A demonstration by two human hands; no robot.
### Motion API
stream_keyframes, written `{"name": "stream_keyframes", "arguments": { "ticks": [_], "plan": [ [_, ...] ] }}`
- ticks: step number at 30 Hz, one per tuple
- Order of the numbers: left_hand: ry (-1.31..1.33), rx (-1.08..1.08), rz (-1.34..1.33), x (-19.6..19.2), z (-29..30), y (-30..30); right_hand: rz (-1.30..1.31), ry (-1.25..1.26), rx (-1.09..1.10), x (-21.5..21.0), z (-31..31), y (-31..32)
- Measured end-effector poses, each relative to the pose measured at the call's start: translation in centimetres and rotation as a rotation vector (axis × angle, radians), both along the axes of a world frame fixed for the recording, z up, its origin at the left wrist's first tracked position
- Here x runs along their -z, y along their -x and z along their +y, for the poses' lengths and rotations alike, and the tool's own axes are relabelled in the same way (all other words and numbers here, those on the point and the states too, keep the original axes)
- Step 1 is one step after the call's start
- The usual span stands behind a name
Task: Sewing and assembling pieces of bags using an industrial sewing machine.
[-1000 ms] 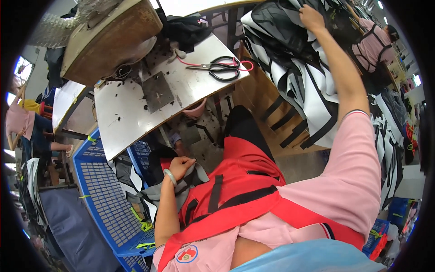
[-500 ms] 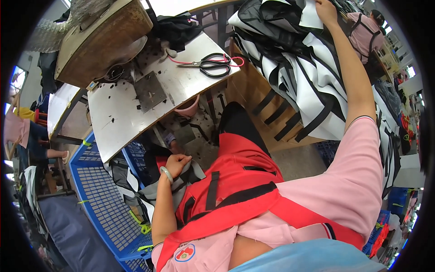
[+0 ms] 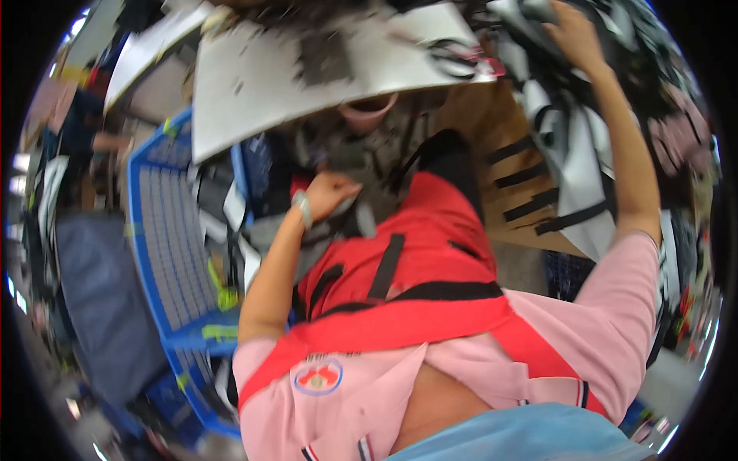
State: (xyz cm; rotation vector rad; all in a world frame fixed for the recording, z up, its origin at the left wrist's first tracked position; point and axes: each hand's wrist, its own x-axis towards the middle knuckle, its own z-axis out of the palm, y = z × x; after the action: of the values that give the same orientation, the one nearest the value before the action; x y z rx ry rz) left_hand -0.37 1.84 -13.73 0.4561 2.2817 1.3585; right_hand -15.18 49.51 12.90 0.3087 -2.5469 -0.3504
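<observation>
reaching right hand (image 3: 570, 32) onto black-and-white fabric (image 3: 584, 165), fingers touching it, left hand (image 3: 332, 192) fisted

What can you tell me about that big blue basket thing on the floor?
The blue basket is a plastic crate with walls made of an open grid of small holes. It sits low on the person's left, beside the white sewing table, and looks tilted in this bent view. Dark and white fabric pieces fill it, and yellow-green bits cling to its rim. The left hand, closed in a fist, hovers just past its edge. The picture is blurred, so finer details cannot be made out.
</observation>
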Motion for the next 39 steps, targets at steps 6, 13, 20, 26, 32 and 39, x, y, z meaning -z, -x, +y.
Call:
{"name": "stream_keyframes", "arguments": {
  "ticks": [6,13,20,26,32,39],
  "plan": [
    [0.042,0.174,0.185,-3.8,2.8,-1.1,-1.064,0.740,-0.514,11.1,-17.0,-5.3],
    [0.141,0.258,0.265,-4.6,6.8,-5.9,-1.927,1.137,-0.626,25.9,-33.7,-13.0],
    [-0.223,-0.170,0.611,-8.8,1.2,-8.8,-2.045,1.136,-0.775,24.0,-34.2,-15.4],
    [0.510,-1.102,0.410,3.6,-19.6,-10.5,-2.250,1.050,-0.550,20.4,-30.7,-18.8],
    [-0.335,-1.389,-0.472,12.8,-22.6,-16.3,-1.845,1.055,-0.293,20.8,-27.6,-17.3],
    [-0.696,-1.005,-0.430,-0.6,-17.0,-13.2,-1.102,1.142,-0.510,15.4,-24.8,-13.5]
  ]
}}
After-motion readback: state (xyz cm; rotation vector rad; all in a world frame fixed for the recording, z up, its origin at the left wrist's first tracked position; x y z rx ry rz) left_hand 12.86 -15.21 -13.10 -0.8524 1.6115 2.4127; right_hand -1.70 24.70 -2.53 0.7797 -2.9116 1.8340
